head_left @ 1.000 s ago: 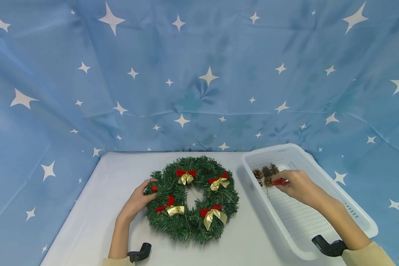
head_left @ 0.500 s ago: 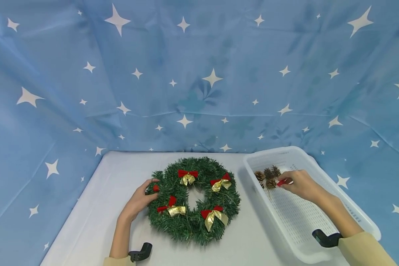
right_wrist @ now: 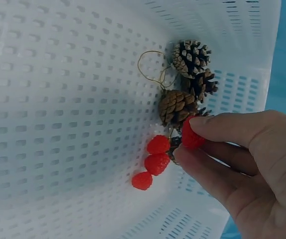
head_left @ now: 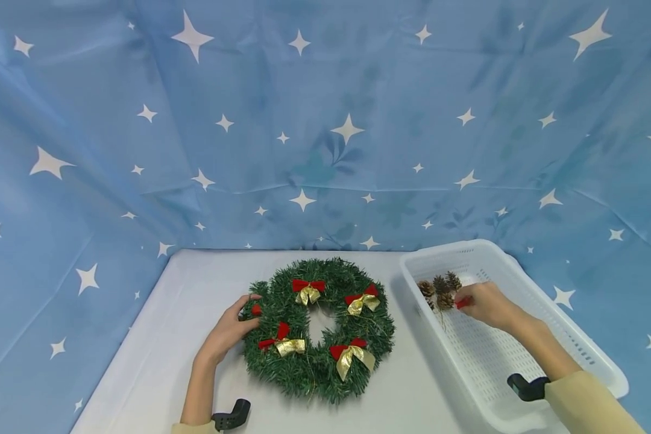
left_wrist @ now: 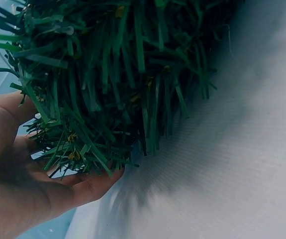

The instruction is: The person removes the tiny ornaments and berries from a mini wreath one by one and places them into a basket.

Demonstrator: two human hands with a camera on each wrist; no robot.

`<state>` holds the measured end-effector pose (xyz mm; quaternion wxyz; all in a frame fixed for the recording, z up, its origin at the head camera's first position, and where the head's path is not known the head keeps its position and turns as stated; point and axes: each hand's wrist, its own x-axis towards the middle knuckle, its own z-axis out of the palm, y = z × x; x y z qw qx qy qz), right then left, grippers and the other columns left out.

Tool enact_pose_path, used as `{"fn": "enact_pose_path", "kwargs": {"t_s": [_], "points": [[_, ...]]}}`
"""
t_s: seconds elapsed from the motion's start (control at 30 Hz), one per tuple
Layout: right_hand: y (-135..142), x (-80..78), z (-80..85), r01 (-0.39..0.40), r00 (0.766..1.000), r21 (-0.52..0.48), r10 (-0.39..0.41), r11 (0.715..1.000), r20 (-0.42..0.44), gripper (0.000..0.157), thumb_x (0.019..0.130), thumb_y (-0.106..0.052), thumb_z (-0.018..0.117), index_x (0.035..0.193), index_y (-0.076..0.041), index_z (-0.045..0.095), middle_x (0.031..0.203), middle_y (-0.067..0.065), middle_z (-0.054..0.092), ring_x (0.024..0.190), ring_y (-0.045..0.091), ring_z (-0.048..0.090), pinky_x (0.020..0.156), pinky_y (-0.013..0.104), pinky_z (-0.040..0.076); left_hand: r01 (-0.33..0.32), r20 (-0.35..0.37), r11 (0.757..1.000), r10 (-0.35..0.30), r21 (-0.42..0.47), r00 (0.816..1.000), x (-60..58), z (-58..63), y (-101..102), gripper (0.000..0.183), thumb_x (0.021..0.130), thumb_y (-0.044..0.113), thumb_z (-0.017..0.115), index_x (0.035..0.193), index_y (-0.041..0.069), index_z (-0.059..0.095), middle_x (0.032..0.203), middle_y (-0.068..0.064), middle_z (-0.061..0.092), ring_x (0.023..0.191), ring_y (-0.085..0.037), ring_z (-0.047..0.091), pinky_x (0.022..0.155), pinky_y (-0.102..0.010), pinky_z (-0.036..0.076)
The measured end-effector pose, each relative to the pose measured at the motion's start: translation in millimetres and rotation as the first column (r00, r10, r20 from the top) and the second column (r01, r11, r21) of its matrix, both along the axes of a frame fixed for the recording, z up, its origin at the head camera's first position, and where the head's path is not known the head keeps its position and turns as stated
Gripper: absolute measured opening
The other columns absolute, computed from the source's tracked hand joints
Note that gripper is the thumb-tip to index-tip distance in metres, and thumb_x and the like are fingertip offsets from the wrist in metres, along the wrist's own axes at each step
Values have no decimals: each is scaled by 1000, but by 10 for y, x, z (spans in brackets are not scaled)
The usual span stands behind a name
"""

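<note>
A green wreath [head_left: 320,386] lies on the white table, dressed with several red-and-gold bows. My left hand [head_left: 228,330] grips its left side, thumb toward the front and fingers farther back. A red berry [head_left: 257,309] sits in the greenery between them. In the left wrist view, the fingers curl around the wreath's outer needles. Inside the white basket, my right hand [head_left: 487,304] pinches an artificial raspberry [right_wrist: 191,135] between thumb and fingers. Three more raspberries [right_wrist: 157,163] lie just beside the fingertips, in the right wrist view. Several pine cones [right_wrist: 177,108] cluster close by, partly hidden by the hand.
The white perforated basket [head_left: 490,358] stands at the table's right side, slightly angled, with raised walls around the right hand. A thin gold loop [right_wrist: 147,56] hangs off one pine cone. Behind the white table [head_left: 407,386] hangs a blue star-patterned cloth [head_left: 325,78].
My right hand has drawn slightly right of the pine cones, with red still at its fingertips. The left hand keeps its hold on the wreath. The head view has shifted a little.
</note>
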<state>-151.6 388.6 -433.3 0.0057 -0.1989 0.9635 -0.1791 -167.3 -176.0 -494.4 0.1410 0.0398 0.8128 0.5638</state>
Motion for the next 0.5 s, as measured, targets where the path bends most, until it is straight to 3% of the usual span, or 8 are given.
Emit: {"fn": "enact_pose_path", "kwargs": {"t_s": [0.2,0.27,0.5], "points": [[-15,-2,-68,30,998,-1,-30,1000,53,13,81,7,75,92,1,76,83,6,72,71,14,63,61,29,53,0,3,1000,0,-3,1000,7,4,7,54,101,13,61,153,15,45,171,-21,12,62,-13,29,59,-32,35],[-20,-2,-81,29,998,-1,-29,1000,47,13,80,8,75,91,2,75,82,7,72,70,14,63,61,29,53,0,5,1000,0,3,1000,5,0,8,54,101,13,60,153,15,44,171,-21,13,54,-13,22,56,-31,34],[-29,-41,-161,29,999,0,-29,1000,40,14,77,11,75,88,1,75,80,8,71,68,13,61,60,27,52,3,4,1000,-3,16,1000,-3,-9,4,54,102,14,61,153,16,44,170,-21,13,51,-11,23,55,-29,34]]}}
